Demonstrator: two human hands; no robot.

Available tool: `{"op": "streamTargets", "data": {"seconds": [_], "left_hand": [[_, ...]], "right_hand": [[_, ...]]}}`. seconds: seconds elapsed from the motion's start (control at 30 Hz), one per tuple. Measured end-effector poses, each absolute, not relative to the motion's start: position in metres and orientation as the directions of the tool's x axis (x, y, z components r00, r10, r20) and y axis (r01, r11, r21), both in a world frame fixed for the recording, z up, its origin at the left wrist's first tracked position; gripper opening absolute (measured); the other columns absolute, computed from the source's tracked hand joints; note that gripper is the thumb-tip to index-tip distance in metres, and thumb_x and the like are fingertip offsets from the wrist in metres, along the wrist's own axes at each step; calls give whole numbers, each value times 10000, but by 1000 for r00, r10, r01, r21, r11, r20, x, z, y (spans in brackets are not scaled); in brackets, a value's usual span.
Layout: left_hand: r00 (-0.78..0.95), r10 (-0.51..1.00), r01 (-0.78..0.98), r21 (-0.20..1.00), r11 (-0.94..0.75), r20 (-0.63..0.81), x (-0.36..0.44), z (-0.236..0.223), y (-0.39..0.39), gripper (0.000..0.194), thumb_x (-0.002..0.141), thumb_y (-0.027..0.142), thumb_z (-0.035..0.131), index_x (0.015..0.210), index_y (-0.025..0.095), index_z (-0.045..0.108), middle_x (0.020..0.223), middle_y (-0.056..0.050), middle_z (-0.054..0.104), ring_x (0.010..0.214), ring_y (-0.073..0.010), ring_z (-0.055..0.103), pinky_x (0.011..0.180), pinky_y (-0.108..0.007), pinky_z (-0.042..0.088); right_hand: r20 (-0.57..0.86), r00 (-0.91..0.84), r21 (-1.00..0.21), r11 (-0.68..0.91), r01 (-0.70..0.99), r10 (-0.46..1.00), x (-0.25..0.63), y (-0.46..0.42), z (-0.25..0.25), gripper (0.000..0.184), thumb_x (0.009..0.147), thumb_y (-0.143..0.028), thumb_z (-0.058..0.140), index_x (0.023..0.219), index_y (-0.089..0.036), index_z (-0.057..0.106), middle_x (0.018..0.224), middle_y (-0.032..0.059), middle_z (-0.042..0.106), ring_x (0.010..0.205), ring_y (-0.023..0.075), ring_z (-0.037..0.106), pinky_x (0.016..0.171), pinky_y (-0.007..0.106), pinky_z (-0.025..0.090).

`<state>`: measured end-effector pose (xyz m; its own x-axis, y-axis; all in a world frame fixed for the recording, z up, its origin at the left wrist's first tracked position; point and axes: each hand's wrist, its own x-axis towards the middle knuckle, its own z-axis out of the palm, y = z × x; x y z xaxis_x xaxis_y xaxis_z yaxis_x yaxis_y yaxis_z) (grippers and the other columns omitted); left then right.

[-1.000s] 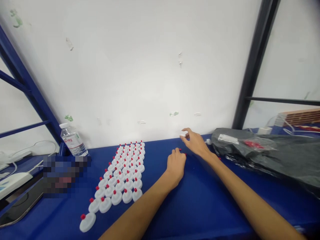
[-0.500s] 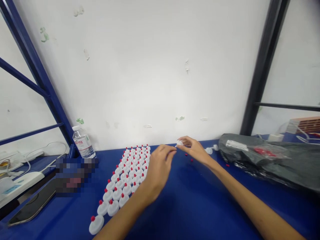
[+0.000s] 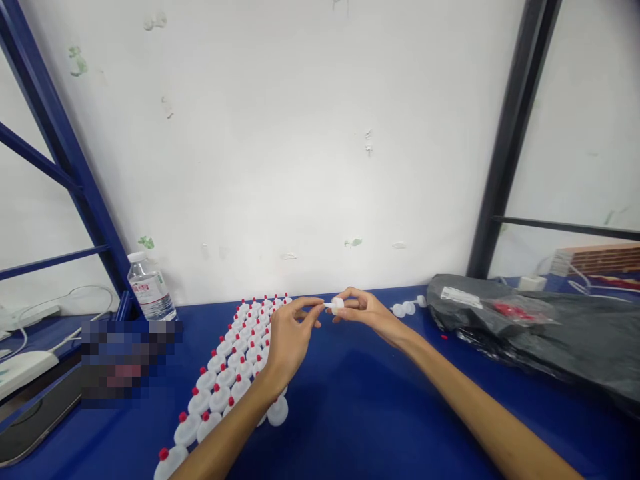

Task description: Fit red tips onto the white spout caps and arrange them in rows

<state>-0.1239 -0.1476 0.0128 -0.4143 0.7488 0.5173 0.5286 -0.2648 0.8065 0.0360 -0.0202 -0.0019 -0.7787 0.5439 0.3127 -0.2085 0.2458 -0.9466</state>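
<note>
Over the back of the blue table, my right hand pinches a white round plastic piece whose thin nozzle points left. My left hand is closed in a pinch at the nozzle's tip; whatever lies between its fingertips is hidden. Left of and behind my left forearm stand rows of similar white round pieces with red caps. One white piece sits at the right edge of these rows, its top partly covered by my arm.
Several loose white pieces lie at the back right, with a small red cap nearer. A grey plastic bag carries a clear bag of red bits. On the left are a water bottle, a phone and a power strip.
My hands have come together, the right moving left with the white piece and the left meeting its nozzle. The camera view has shifted slightly. Two red caps near my right hand are no longer visible.
</note>
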Motion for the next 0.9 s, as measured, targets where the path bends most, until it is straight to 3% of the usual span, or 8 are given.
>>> {"op": "streamTargets", "data": {"seconds": [0.27,0.5,0.73,0.9], "left_hand": [[-402,772,479,832,-281,492,-123,12,-149,284,829,409,743,967,165,791,527,5,646,542,-155,637,444,-202,382],[-439,751,379,860,-342,493,-117,9,-148,294,825,368,751,996,132,792,472,26,598,427,-106,545,409,-193,358],[-426,763,324,869,-373,486,-107,8,-153,457,801,387,782,1193,155,745,681,-28,744,401,-89,554,378,-188,351],[-416,763,345,862,-370,494,-105,10,-156,482,827,378,766,1238,130,723,472,25,625,398,-88,512,391,-183,346]], "right_hand": [[306,-804,-952,183,-247,510,33,-24,-4,345,764,-402,831,963,-201,635,928,48,775,874,198,718,873,356,490],[310,-814,-950,128,-284,491,33,-26,-6,340,782,-405,828,964,-181,647,904,44,771,857,177,718,854,314,471],[340,-847,-915,-65,-398,408,26,-37,-9,309,852,-451,767,927,-190,619,958,34,729,905,172,711,766,263,454],[327,-853,-916,-85,-391,407,29,-38,-7,313,845,-454,776,920,-176,652,931,33,718,902,161,702,750,247,454]]}}
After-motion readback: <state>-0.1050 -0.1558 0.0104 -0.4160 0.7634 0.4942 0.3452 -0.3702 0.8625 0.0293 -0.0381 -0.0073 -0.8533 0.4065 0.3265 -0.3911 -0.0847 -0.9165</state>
